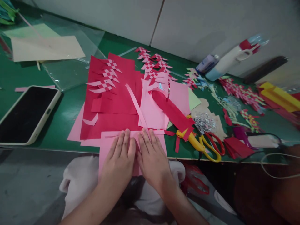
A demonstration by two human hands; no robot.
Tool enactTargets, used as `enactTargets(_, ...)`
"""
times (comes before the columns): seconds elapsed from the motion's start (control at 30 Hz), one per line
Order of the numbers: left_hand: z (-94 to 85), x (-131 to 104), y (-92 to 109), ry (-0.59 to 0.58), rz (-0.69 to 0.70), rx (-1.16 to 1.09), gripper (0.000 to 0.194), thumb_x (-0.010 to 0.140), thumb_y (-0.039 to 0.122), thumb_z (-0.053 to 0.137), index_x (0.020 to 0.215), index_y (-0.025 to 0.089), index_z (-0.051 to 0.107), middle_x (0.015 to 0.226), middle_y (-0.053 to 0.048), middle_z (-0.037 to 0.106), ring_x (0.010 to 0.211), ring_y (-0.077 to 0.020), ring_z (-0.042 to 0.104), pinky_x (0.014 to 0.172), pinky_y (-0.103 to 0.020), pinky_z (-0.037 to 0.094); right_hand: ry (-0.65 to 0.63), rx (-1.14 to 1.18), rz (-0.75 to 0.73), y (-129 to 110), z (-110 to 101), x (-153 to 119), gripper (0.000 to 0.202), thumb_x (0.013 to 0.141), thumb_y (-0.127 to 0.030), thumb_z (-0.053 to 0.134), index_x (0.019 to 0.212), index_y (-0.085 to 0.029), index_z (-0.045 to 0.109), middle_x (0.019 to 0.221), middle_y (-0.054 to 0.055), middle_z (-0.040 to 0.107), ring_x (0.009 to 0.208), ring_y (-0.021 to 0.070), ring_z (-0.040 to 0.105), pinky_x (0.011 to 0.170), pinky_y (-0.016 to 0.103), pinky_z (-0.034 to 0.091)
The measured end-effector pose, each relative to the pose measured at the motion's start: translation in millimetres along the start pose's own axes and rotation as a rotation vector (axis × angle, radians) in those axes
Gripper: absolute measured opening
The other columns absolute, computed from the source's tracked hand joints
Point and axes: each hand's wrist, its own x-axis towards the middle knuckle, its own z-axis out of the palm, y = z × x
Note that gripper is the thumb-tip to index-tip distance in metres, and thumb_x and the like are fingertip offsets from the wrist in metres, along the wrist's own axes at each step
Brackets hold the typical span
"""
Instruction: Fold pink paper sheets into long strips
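Note:
Both hands lie flat, palms down, on a pink sheet (105,150) at the table's front edge. My left hand (122,153) has its fingers stretched out toward the sheet's far edge. Close beside it, my right hand (151,153) presses on the same sheet with fingers spread slightly. A narrow folded band runs along the sheet's far edge near the fingertips. Beyond lie red sheets (110,123), with woven red and pink pieces (110,75) on top. A loose pink strip (136,103) ends near my right fingertips.
A phone (25,112) lies at the left. Yellow-handled scissors (208,150) and red-handled scissors (217,142) rest at the right, near silver bits (205,122) on paper. Woven chains (241,93) and a white bottle (229,61) are farther back. Part of another person shows at the lower right.

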Motion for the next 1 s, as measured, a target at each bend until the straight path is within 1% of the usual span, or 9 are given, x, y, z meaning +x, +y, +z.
enactTargets(0.1, -0.3, -0.1, -0.3, 0.004, 0.009, 0.03, 0.041, 0.089, 0.007, 0.039, 0.127, -0.003, 0.053, 0.141, -0.032, 0.046, 0.133, -0.037, 0.046, 0.106, -0.046, 0.045, 0.003, -0.004, 0.004, -0.4, 0.7, -0.2, 0.052, 0.1, -0.031, 0.035, 0.145, -0.007, 0.043, 0.154, 0.013, 0.036, 0.144, 0.0314, 0.031, 0.116, 0.047, 0.034)
enactTargets(0.2, -1.3, 0.1, -0.3, 0.019, -0.005, 0.024, 0.042, 0.09, 0.011, 0.04, 0.128, -0.003, 0.052, 0.142, -0.029, 0.048, 0.132, -0.0365, 0.048, 0.105, -0.046, 0.045, 0.011, -0.002, 0.005, -0.5, 1.2, 0.0, 0.052, 0.099, -0.031, 0.036, 0.145, -0.006, 0.043, 0.154, 0.013, 0.037, 0.144, 0.0314, 0.031, 0.116, 0.047, 0.034)
enactTargets(0.33, -4.0, -0.8, -0.2, 0.022, -0.081, 0.01, 0.047, 0.091, 0.016, 0.039, 0.131, -0.006, 0.049, 0.14, -0.028, 0.051, 0.129, -0.0339, 0.053, 0.104, -0.044, 0.045, 0.044, 0.006, 0.01, -0.5, 1.9, -0.2, 0.052, 0.099, -0.032, 0.036, 0.144, -0.006, 0.043, 0.153, 0.013, 0.039, 0.145, 0.0309, 0.03, 0.116, 0.047, 0.034)
enactTargets(0.43, -6.1, -1.5, -1.3, 0.074, -0.151, 0.034, 0.046, 0.091, 0.019, 0.042, 0.128, -0.008, 0.051, 0.135, -0.029, 0.056, 0.121, -0.0351, 0.059, 0.099, -0.045, 0.048, 0.06, 0.016, 0.019, -0.7, 3.0, -0.8, 0.052, 0.099, -0.032, 0.037, 0.144, -0.007, 0.044, 0.153, 0.012, 0.04, 0.145, 0.0303, 0.029, 0.117, 0.047, 0.034)
enactTargets(0.53, -7.2, -1.1, -2.2, 0.105, -0.202, 0.044, 0.044, 0.091, 0.019, 0.044, 0.123, -0.009, 0.053, 0.129, -0.03, 0.06, 0.115, -0.0367, 0.062, 0.097, -0.047, 0.049, 0.07, 0.018, 0.02, -0.7, 4.6, -1.3, 0.051, 0.099, -0.032, 0.038, 0.143, -0.007, 0.045, 0.153, 0.012, 0.039, 0.146, 0.0299, 0.028, 0.117, 0.047, 0.033)
enactTargets(0.67, -7.8, -0.5, -1.4, 0.093, -0.217, 0.027, 0.046, 0.091, 0.02, 0.044, 0.123, -0.011, 0.052, 0.127, -0.032, 0.06, 0.117, -0.0383, 0.06, 0.1, -0.049, 0.048, 0.082, 0.02, 0.021, -0.5, 6.2, -1.3, 0.051, 0.099, -0.031, 0.038, 0.143, -0.007, 0.045, 0.153, 0.013, 0.039, 0.147, 0.0289, 0.026, 0.117, 0.047, 0.033)
enactTargets(0.83, -12.1, -2.8, -2.4, 0.044, -0.304, 0.065, 0.055, 0.092, 0.024, 0.043, 0.131, -0.015, 0.041, 0.129, -0.038, 0.055, 0.124, -0.0422, 0.053, 0.099, -0.053, 0.048, 0.08, 0.023, 0.016, -0.5, 5.6, -0.2, 0.052, 0.1, -0.033, 0.036, 0.143, -0.006, 0.044, 0.153, 0.012, 0.039, 0.146, 0.0287, 0.028, 0.117, 0.047, 0.033)
enactTargets(0.93, -16.0, -3.8, -4.1, 0.035, -0.309, 0.052, 0.058, 0.091, 0.024, 0.043, 0.137, -0.012, 0.036, 0.129, -0.036, 0.056, 0.127, -0.0413, 0.052, 0.101, -0.056, 0.045, 0.083, 0.016, 0.014, -0.7, 4.8, -0.2, 0.052, 0.1, -0.032, 0.036, 0.143, -0.006, 0.045, 0.153, 0.013, 0.039, 0.146, 0.0297, 0.029, 0.116, 0.047, 0.034)
enactTargets(1.0, -18.0, -4.7, -6.0, 0.026, -0.333, 0.025, 0.061, 0.09, 0.024, 0.046, 0.138, -0.012, 0.035, 0.129, -0.036, 0.056, 0.128, -0.0424, 0.05, 0.104, -0.059, 0.042, 0.079, 0.014, 0.013, -0.8, 4.5, -0.5, 0.052, 0.099, -0.032, 0.036, 0.142, -0.005, 0.046, 0.153, 0.013, 0.039, 0.145, 0.0301, 0.03, 0.116, 0.047, 0.035)
